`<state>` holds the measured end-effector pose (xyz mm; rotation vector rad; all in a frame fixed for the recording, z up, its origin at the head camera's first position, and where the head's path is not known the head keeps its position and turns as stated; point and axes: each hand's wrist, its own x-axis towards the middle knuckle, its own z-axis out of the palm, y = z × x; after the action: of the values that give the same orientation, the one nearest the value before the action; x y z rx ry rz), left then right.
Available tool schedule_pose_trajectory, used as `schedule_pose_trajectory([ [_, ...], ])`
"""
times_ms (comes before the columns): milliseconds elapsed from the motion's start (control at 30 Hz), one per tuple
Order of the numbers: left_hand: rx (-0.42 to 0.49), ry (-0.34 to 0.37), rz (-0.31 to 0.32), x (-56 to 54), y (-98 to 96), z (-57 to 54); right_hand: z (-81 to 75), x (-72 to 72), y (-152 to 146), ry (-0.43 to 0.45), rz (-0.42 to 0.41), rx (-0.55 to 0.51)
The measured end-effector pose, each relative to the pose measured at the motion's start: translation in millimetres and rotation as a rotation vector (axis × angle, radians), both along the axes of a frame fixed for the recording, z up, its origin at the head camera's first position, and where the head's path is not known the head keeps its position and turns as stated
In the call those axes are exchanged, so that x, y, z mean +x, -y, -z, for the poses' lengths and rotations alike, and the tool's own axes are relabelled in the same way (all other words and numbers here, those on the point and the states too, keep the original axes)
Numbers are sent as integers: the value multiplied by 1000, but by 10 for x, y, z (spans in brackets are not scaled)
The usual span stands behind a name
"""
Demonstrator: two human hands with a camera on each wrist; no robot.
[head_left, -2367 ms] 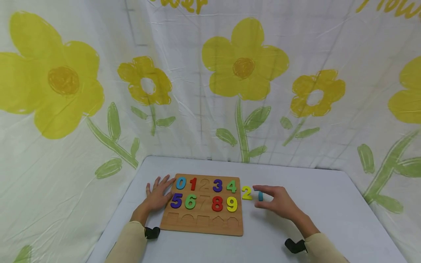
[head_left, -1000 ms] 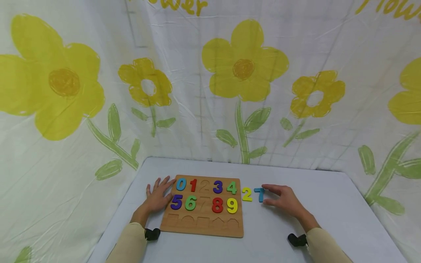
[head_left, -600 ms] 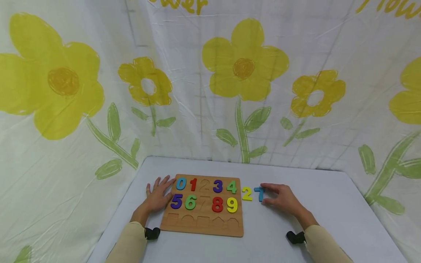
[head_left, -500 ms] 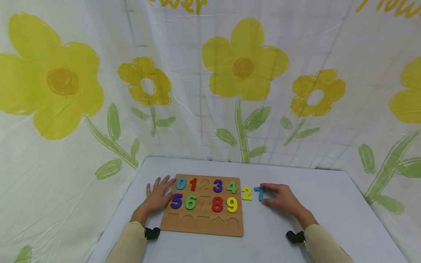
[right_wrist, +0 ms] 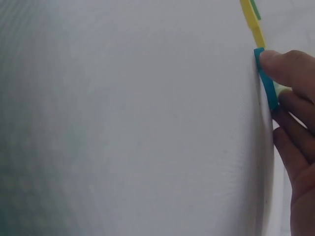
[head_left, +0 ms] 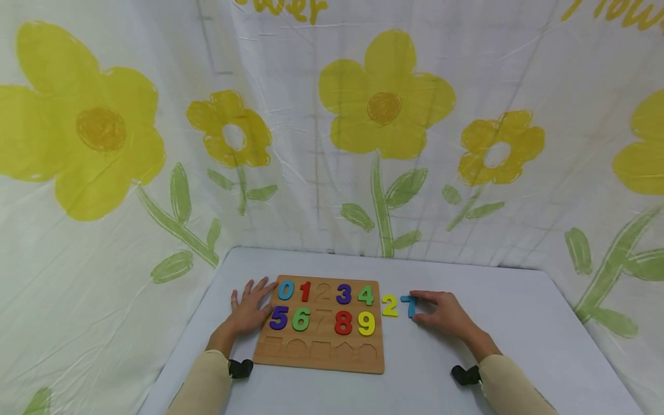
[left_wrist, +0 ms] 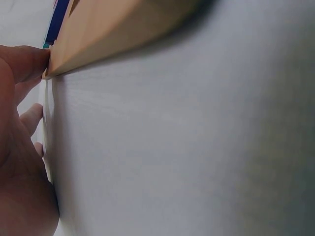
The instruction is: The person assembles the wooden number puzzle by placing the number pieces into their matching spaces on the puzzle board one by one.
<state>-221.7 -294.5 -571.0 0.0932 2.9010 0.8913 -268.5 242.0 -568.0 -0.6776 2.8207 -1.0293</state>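
Observation:
A wooden number puzzle board (head_left: 317, 364) lies on the table, with coloured digits in its upper two rows; the 2 and 7 recesses show bare wood. My left hand (head_left: 248, 312) lies spread at the board's left edge, thumb and a fingertip touching it. A yellow number 2 (head_left: 389, 306) lies just right of the board. Beside it is a blue number 7 (head_left: 411, 308), flat on the table. My right hand (head_left: 447, 313) pinches the 7 between thumb and index finger. In the right wrist view the thumb presses the blue piece's (right_wrist: 268, 86) end.
The white table (head_left: 436, 397) extends right of and in front of the board. Shaped recesses (head_left: 320, 349) line the board's bottom row. Behind stands a white curtain (head_left: 301, 219) with yellow flowers. Black wrist cameras (head_left: 465, 374) sit at both cuffs.
Since the earliest frame, my right hand has shifted slightly right and its thumb and index finger have closed on the 7, whose full shape now shows. My left hand has stayed put.

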Motion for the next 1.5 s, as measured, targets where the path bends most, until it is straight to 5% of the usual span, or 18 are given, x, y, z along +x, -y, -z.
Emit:
schedule_pose_trajectory([
  [400, 13, 4, -3, 14, -15, 17, -37, 47, -19, -61, 17, -2],
  [700, -2, 0, 1, 1, -15, -2, -287, 310, 39, -76, 128, -57],
  [1100, -16, -3, -4, 3, -6, -5, -718, 727, 425, -70, 172, -155],
  [1500, 28, -52, -1, 38, -21, -28, -883, 807, 981, -53, 97, -241],
])
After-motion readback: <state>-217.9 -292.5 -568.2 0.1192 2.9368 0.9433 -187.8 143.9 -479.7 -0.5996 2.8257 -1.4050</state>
